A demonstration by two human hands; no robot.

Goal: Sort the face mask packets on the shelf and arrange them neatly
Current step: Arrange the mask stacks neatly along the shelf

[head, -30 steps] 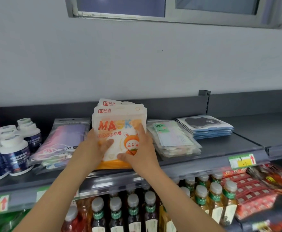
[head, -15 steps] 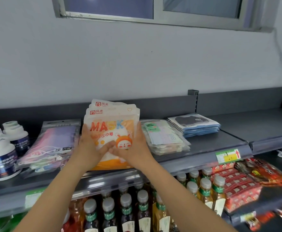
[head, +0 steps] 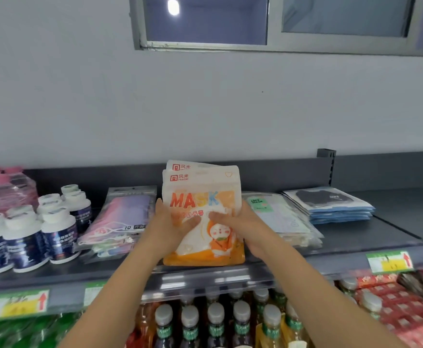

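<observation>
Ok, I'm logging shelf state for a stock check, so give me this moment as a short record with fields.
held: orange mask packets, a small stack, upright at the shelf front
left hand: grips the stack's left side
right hand: grips its right side
to the left: pink mask packets, white-capped bottles
to the right: clear mask packets, then blue mask packets

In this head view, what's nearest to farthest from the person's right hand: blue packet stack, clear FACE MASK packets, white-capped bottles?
1. clear FACE MASK packets, beside the right hand, on its right.
2. blue packet stack, farther right.
3. white-capped bottles, far left.
</observation>
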